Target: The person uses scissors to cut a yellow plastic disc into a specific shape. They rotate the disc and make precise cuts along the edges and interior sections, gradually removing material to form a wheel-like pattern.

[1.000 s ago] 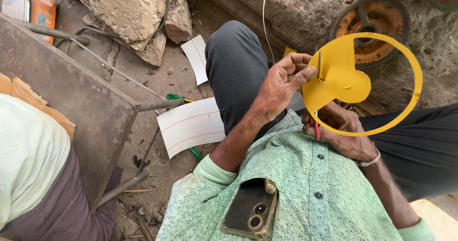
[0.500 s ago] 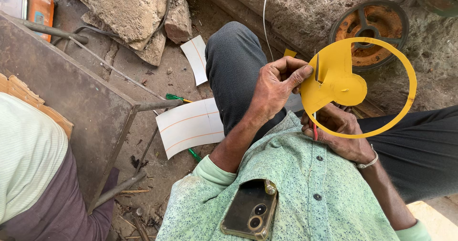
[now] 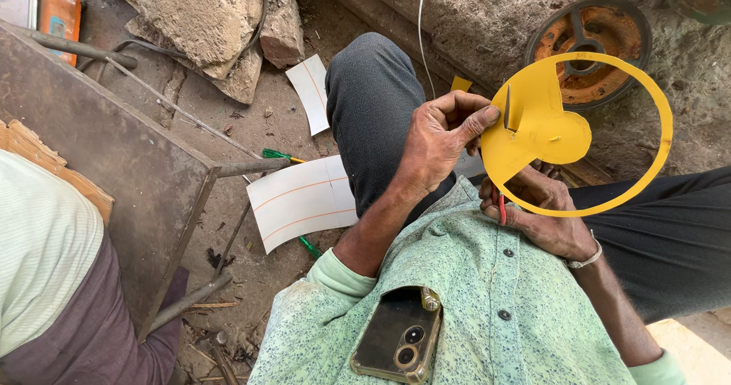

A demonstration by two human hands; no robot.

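My left hand (image 3: 438, 137) pinches the left edge of a yellow sheet cutout (image 3: 537, 130), a rounded blob joined to a thin ring (image 3: 655, 160), with a short slit near my thumb. Held up over my lap, the cutout partly hides my right hand (image 3: 544, 214) just below it. That hand is closed around a red-handled tool (image 3: 501, 206), most of which is hidden, and it wears a metal bracelet. My dark trousers (image 3: 373, 111) and green patterned shirt (image 3: 472, 293) fill the lower middle. A phone (image 3: 397, 341) sticks out of the shirt pocket.
Another person in a pale striped top (image 3: 42, 255) sits at the left by a rusty metal table (image 3: 99, 164). White lined cards (image 3: 301, 198) and a green-handled tool (image 3: 278, 155) lie on the dirt floor. Stone chunks (image 3: 205, 19) and a rusty wheel (image 3: 586, 38) lie ahead.
The yellow cutout has turned and shifted slightly in my left hand. Both hands stay in about the same place.
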